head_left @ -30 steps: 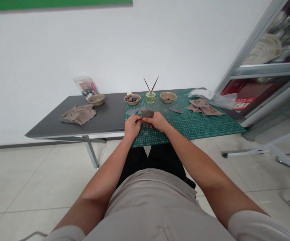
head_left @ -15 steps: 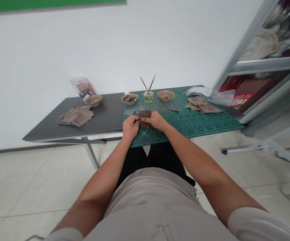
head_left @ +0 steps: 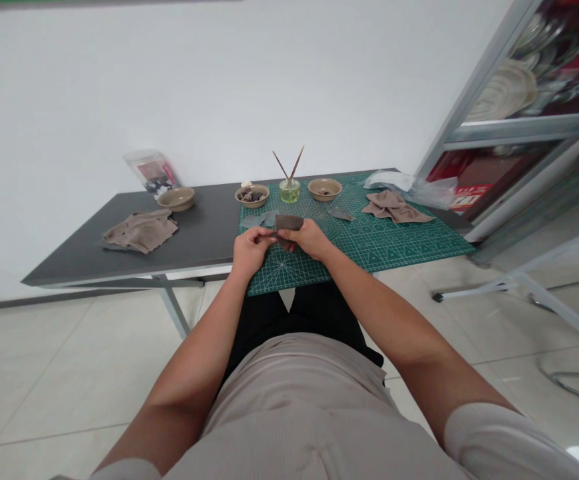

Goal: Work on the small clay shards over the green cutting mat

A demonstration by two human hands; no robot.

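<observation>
My right hand (head_left: 307, 239) grips a dark brown flat piece (head_left: 288, 221), holding it just above the green cutting mat (head_left: 394, 237). My left hand (head_left: 249, 248) is closed in a pinch against the piece's left lower edge; what its fingers hold is too small to make out. Two grey flat pieces (head_left: 259, 219) lie on the mat just behind my hands.
Behind stand a bowl of dark bits (head_left: 252, 195), a glass jar with two sticks (head_left: 289, 190) and another bowl (head_left: 325, 189). A grey shard (head_left: 341, 214), a tan cloth (head_left: 394, 207), a plastic bag (head_left: 394, 180). Left on the dark table (head_left: 119, 260): cloth (head_left: 140, 231), bowl (head_left: 176, 198). Metal shelving (head_left: 519, 127) stands right.
Both hands keep the same hold on the brown piece. The camera has tilted and shifted, so the table and hands sit slightly further left in view.
</observation>
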